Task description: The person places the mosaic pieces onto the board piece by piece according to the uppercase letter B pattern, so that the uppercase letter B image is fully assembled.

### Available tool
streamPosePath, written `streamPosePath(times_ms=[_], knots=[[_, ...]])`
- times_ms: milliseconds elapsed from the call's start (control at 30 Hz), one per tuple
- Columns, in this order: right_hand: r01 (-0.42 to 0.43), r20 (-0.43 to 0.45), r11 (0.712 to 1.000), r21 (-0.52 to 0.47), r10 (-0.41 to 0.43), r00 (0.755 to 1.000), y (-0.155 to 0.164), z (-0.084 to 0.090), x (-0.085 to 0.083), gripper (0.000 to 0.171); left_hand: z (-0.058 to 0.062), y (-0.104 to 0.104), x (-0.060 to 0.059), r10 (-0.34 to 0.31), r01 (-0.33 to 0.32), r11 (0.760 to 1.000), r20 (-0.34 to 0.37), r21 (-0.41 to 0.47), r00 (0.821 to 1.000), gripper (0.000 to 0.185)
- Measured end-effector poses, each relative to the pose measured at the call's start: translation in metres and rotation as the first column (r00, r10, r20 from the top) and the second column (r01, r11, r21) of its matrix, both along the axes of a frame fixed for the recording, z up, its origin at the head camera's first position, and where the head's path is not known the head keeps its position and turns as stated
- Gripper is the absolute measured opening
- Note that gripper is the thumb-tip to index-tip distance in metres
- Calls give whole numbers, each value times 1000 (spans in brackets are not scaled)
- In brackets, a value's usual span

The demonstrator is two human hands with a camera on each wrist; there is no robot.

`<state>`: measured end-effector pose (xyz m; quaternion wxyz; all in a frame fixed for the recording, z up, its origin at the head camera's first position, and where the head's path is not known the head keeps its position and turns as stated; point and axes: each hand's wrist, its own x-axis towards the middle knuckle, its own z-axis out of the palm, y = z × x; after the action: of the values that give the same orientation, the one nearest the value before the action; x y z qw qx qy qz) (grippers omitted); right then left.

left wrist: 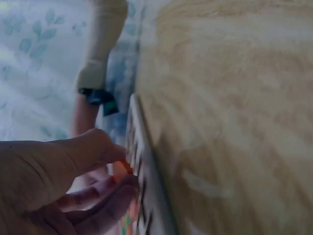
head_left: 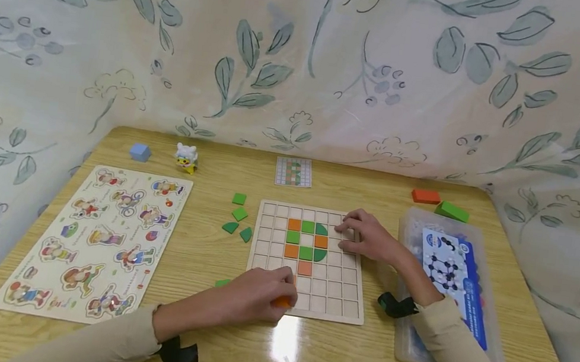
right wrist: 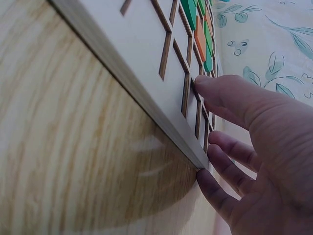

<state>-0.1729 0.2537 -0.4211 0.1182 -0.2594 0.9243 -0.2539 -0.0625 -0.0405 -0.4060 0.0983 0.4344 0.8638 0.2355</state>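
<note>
I am pinching an orange tile (head_left: 283,301) in my left hand (head_left: 255,296), fingers curled round it at the near left edge of the wooden grid board (head_left: 329,305) on the tabletop (head_left: 206,255). My right hand (head_left: 366,236) is lying flat, fingers relaxed, pressing on the board's far right side, just beside the orange and green tiles (head_left: 307,240) already set in it.

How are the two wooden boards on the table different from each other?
The grid board has plain square holes, a few filled with orange and green tiles; the picture board is covered with colourful cartoon figures. Both hands are at the grid board: the left hand pinches an orange piece at its near edge and the right hand rests on its far right side. Nothing touches the picture board. Both lie flat and are pale wood.
</note>
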Motion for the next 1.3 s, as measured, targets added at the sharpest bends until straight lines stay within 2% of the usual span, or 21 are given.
streamPosePath(times_ms=[167,400,600,867,1033,1300], knots=[[-1,-6,1000,-1,1,1000,1,-1,0,28,-8,13,1,-34,35,998,-32,57,999,10],[3,-1,1000,-7,-3,1000,0,-1,0,29,-15,21,0,9,-4,997,-72,75,997,9],[3,-2,1000,-6,-3,1000,0,-2,0,28,-17,24,-1,15,-7,998,-119,65,993,8],[8,-5,1000,-3,-8,1000,-1,-2,-1,28,-15,26,-1,43,-39,998,-102,39,994,8],[-4,-16,1000,-3,4,1000,0,-2,1,27,-15,29,1,46,-43,999,-119,27,992,8],[-5,-17,1000,3,5,1000,0,1,0,28,-17,28,-1,27,-21,996,-74,84,997,7]])
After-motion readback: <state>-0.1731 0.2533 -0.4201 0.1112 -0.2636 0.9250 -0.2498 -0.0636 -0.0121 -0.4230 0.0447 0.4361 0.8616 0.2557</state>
